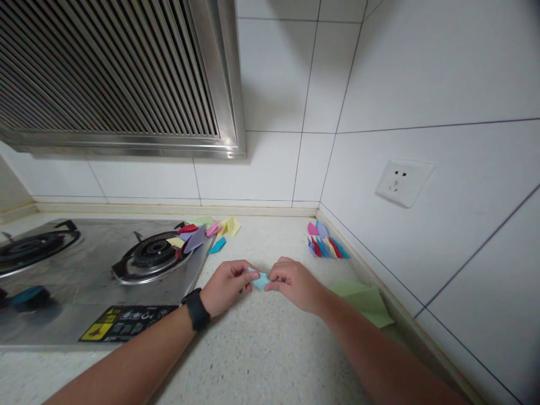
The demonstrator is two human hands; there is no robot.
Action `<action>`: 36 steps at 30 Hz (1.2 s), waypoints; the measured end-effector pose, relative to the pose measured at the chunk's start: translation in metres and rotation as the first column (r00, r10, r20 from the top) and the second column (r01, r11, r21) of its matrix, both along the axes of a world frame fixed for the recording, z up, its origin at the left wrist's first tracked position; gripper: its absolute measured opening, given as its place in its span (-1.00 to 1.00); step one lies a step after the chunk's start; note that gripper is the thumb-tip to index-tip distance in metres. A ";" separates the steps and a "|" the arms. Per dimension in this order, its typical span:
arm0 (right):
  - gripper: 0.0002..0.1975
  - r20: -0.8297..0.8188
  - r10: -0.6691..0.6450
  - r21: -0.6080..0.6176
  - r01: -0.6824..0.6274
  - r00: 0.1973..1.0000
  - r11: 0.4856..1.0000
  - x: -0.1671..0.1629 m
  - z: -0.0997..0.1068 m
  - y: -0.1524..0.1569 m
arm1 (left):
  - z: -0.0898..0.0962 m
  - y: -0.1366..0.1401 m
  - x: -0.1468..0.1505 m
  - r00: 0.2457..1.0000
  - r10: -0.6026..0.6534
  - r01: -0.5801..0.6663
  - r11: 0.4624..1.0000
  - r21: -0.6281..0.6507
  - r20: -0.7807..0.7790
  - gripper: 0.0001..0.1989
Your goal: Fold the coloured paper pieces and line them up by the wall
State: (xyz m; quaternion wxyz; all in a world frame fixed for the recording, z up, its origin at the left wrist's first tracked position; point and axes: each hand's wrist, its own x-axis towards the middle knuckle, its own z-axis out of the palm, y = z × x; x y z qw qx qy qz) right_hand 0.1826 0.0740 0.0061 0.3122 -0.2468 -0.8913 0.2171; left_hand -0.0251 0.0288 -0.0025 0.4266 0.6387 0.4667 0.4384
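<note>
A small light-blue piece of folded paper (pixel 260 280) is pinched between both hands over the speckled counter. My left hand (pixel 230 286), with a black watch on its wrist, grips the paper's left end between thumb and fingers. On the right end, my right hand (pixel 295 283) closes thumb against curled fingers. Beyond the left hand lies a blue folded paper piece (pixel 217 245). Farther right, several folded paper pieces (pixel 327 247) in red, blue, yellow and purple stand in a row near the wall. Partly under my right forearm rests a green paper sheet (pixel 365 304).
A gas stove (pixel 97 298) takes up the left side, with a heap of coloured papers (pixel 194 239) overlapping its right burner and edge. A range hood (pixel 231 112) hangs above. The tiled right wall carries a socket (pixel 404 183). Pale countertop (pixel 253 354) runs between stove and wall.
</note>
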 end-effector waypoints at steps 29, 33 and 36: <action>-0.78 -0.130 -0.144 -0.713 0.009 0.981 0.701 -0.007 -0.013 -0.007 | 0.000 0.011 0.003 1.000 0.017 -0.020 0.989 0.144 0.023 -0.77; -0.76 -0.245 -0.234 -0.723 -0.017 0.941 0.690 -0.007 -0.012 -0.001 | -0.003 0.015 0.013 0.994 -0.091 0.088 0.995 0.047 0.068 -0.76; -0.77 -0.288 -0.252 -0.688 -0.017 0.924 0.725 -0.007 -0.011 0.000 | -0.003 0.016 0.018 0.995 -0.094 0.093 0.994 0.053 0.030 -0.80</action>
